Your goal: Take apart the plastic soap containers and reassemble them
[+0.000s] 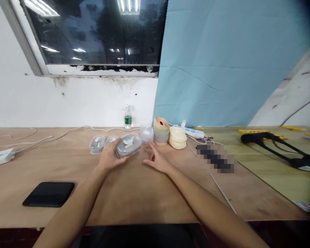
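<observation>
Showing the left hand (110, 156) curled around the lower edge of a clear oval plastic case (128, 145), which encloses a grey object and sits tilted at centre frame. The right hand (157, 160) is open with fingers spread, resting just beside the case's right end and not visibly touching it. Immediately behind lie two similar clear cases (97, 144), and to their right stand a clear round container (146, 134), a stack of peach, green and grey cups (161, 131) and a stack of cream oval trays (177, 137). A water bottle with a green label (127, 117) stands farther back, near a white power strip (193, 133). All rest on a wooden table (136, 196), with a black flat pad (48, 194) at lower left, a second power strip (0, 157) at the left edge and a white cable (54, 136) trailing across the table. A pixelated patch (217, 158) obscures an area at right. A blue cloth (229, 62) and a dark window (93, 34) fill the upper frame.
</observation>
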The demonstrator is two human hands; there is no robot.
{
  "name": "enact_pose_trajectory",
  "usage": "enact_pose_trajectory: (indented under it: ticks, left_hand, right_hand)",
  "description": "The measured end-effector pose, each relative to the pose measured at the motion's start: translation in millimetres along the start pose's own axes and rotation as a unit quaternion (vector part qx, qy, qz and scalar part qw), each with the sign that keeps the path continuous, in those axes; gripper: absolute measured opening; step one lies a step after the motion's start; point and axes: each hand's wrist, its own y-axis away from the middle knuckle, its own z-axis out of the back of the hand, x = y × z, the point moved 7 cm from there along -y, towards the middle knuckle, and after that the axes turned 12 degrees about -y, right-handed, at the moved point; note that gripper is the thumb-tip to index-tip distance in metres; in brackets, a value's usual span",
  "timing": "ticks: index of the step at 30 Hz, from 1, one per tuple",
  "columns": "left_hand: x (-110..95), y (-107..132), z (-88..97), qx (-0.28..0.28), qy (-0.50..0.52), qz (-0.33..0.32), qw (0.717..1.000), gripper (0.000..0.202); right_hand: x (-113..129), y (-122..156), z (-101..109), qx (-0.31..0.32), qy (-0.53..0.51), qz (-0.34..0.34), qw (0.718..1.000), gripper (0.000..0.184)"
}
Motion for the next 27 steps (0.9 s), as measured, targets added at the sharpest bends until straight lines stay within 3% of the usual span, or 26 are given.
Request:
enact_pose_trajectory:
  ticks: [4,7,10,15,19,27]
  left_hand:
    - [57.1,5.8,36.4,-0.154,-0.029,0.171,0.973,0.085]
    - [94.0,15.7,46.3,-0.141,-0.067,0.28,0.947,0.085]
    - [117.1,24.2,46.5,-0.107,-0.096,0.349,0.926,0.087]
    - [132.3,28.4,29.1,-0.051,-0.133,0.389,0.91,0.096]
    - [137.5,29.7,18.3,-0.041,-0.164,0.396,0.903,0.103]
    - [148.2,29.0,2.5,-0.048,-0.124,0.356,0.925,0.091]
  right_hand:
    - [-1.3,-1.1,6.5,-0.026,0.025,0.029,0.999,0.077]
    - [-3.4,-3.1,14.5,-0.057,0.03,0.037,0.997,0.065]
    - [-2.3,-3.8,21.4,-0.089,0.038,0.044,0.994,0.056]
    - [1.2,-3.0,30.7,-0.12,0.056,0.06,0.989,0.045]
    - [-0.7,-2.5,48.0,-0.163,0.082,0.069,0.981,0.039]
    - [-10.5,15.5,131.8,-0.386,0.16,0.11,0.902,0.027]
